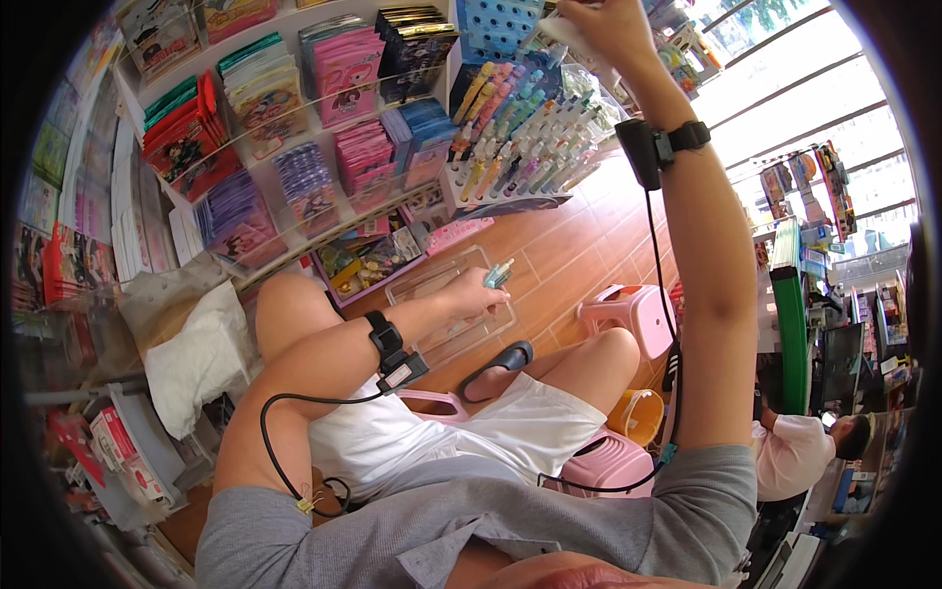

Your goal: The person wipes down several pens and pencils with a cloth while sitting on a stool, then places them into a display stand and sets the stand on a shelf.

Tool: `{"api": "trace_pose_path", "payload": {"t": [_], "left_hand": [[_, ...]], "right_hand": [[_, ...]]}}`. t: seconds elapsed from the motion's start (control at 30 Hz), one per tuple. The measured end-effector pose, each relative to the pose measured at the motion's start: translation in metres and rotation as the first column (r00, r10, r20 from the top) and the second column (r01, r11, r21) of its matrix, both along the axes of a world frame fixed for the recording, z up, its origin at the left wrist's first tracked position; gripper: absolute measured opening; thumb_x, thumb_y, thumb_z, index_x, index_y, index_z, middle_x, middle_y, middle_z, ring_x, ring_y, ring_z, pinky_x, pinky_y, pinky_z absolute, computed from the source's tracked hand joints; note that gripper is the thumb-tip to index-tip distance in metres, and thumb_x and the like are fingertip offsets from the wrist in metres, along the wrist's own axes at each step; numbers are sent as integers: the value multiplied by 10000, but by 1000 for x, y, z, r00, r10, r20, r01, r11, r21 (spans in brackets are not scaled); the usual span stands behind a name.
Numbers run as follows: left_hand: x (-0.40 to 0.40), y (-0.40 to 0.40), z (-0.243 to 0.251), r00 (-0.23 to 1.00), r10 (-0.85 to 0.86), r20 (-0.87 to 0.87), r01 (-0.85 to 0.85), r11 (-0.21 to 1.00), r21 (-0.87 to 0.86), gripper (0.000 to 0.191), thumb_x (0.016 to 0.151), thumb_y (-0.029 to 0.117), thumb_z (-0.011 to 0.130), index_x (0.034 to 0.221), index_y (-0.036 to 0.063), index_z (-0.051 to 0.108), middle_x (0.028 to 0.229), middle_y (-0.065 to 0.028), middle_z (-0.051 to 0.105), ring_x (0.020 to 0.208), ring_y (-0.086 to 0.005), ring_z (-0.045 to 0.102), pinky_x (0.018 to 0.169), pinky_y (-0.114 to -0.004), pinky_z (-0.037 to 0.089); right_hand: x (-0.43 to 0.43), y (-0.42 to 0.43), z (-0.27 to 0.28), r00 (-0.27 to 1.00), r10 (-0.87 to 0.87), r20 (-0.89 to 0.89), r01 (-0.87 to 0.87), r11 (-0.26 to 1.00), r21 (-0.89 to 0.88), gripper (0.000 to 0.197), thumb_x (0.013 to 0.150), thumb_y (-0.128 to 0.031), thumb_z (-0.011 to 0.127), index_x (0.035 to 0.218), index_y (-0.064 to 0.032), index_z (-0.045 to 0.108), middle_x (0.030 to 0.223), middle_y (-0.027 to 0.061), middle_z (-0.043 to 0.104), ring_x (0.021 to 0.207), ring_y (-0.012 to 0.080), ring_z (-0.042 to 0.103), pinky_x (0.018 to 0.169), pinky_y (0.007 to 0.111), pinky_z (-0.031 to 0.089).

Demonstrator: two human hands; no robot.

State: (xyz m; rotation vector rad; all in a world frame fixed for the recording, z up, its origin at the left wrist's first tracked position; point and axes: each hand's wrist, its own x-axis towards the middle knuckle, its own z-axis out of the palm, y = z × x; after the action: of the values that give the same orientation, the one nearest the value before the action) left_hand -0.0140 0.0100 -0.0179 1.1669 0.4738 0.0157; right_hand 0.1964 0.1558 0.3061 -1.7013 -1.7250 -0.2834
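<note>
My left hand is shut on several pens with pale blue and clear parts. It is over a clear plastic tray on the floor. At the top edge of the view, my right hand is stretched out beside a pen display and grips a whitish thing, blurred and partly cut off, maybe a cloth. Many pens stand upright in the holes of a white display rack, and more pens with pink, yellow and blue tops stand behind them.
Shelves with clear fronts hold card packets at the upper left. A box of small trinkets lies below. Pink plastic stools and a yellow bucket are near my legs. Another person sits at the far right.
</note>
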Motion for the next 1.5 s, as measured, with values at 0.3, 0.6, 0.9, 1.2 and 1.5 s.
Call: {"api": "trace_pose_path", "payload": {"t": [0.3,0.6,0.9,1.2,1.5], "left_hand": [[1,-2,3,999,-14,-35,14,1000,-6,186,912,177,678,1020,42,609,714,-47,596,429,-64,410,386,-250,302],[0,1,-5,994,-10,-110,7,1000,-28,159,915,173,681,991,47,621,722,-28,588,426,-53,399,379,-240,282],[14,-4,-5,990,-37,-138,36,999,-6,167,913,180,686,993,47,626,701,-20,584,422,-50,419,378,-224,292],[25,-5,1,977,-73,-198,66,997,-45,160,915,183,684,1001,59,630,708,-6,582,441,-46,423,391,-218,293],[27,-4,-2,974,-68,-218,47,994,-99,165,910,182,688,1010,62,636,700,4,588,444,-47,435,394,-216,307]], "right_hand": [[23,-29,51,990,-134,-53,141,972,187,165,766,-142,678,759,16,726,651,95,676,618,153,628,607,290,499],[66,-38,5,974,-226,-25,227,972,61,220,758,-177,692,784,38,726,668,170,687,618,211,671,614,349,534],[110,-49,-31,953,-197,-230,175,978,-109,243,767,-198,739,762,44,723,640,131,670,584,179,638,578,349,520],[136,-42,-71,968,-5,-249,-35,987,-158,212,759,-167,755,834,30,741,745,118,719,690,180,677,668,315,541],[129,-38,-57,990,11,-140,-64,924,-376,210,780,-159,707,901,6,760,750,129,724,687,183,661,679,325,526]]}}
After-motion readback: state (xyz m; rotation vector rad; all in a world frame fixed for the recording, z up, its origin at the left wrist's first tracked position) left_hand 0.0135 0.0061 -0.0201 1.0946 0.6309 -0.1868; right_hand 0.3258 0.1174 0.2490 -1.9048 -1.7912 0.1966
